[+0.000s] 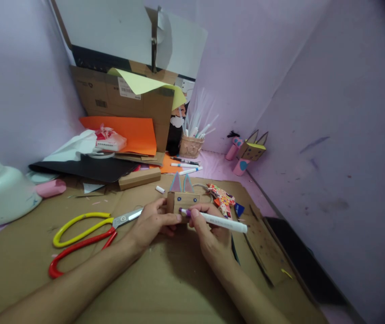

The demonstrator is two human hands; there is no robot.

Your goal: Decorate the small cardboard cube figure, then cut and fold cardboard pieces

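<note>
A small cardboard box [187, 202] with pointed ears and two dark eyes stands on the cardboard sheet in front of me. My left hand [153, 220] grips its left side, thumb along the lower front. In my right hand [210, 229] is a white marker [222, 221], pinched between thumb and fingers. Its purple tip meets the box's front below the eyes, where a purple mark shows. Scissors [111, 221] with one yellow and one red handle lie left of my left hand, blades partly hidden behind it. A white marker cap [160, 189] rests behind that hand.
A white pot [3, 193] stands at the left. Behind are a large cardboard carton [138, 108], orange paper [141, 135] and a basket of markers [191, 146]. A similar eared cardboard figure [251, 150] sits at the right wall. Patterned fabric [222, 198] lies near my right hand.
</note>
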